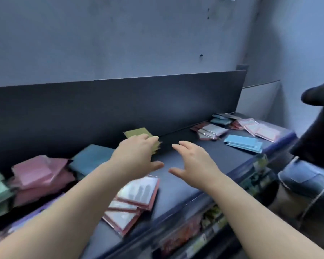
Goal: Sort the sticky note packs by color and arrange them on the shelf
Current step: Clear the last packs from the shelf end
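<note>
In front of the olive-yellow stack of sticky note packs, nearest the person, a heap of red-edged, clear-wrapped packs lay on the dark flat shelf. The left hand reached over that stack's near edge with straight fingers, clasping nothing, and the right hand hovered just right of it, fingers spread and empty. Left of the stack sat teal packs and pink packs, and far to its right lay light blue packs.

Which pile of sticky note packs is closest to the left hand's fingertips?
The yellow-green pile by the back panel; the left hand has its fingers over it. Every other colour lies clear of them.
</note>
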Action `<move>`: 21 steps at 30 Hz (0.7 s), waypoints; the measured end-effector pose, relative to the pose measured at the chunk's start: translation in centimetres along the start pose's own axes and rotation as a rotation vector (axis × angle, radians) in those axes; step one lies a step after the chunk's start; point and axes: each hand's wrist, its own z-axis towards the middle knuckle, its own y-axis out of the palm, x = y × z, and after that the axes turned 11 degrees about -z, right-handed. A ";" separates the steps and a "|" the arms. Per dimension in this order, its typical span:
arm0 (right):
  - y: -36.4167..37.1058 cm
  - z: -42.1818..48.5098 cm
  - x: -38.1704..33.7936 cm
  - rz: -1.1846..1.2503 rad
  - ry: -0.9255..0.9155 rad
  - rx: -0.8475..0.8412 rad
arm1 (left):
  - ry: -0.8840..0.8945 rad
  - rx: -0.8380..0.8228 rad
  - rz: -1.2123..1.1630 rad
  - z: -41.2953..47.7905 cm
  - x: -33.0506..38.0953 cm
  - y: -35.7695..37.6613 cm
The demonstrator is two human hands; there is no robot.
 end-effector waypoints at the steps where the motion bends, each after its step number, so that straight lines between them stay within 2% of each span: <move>1: -0.1 -0.7 1.7 -0.018 0.012 0.007 | 0.012 0.003 -0.010 0.7 1.6 0.6; 9: -1.9 -6.0 16.9 -0.134 0.081 0.023 | 0.054 -0.054 -0.059 6.8 15.9 6.3; 15: -2.1 -8.4 24.6 -0.114 0.131 0.004 | 0.027 -0.138 -0.084 10.4 21.8 9.8; 21: -1.7 -8.4 30.0 -0.044 0.167 0.002 | 0.018 -0.197 -0.063 15.1 24.7 11.3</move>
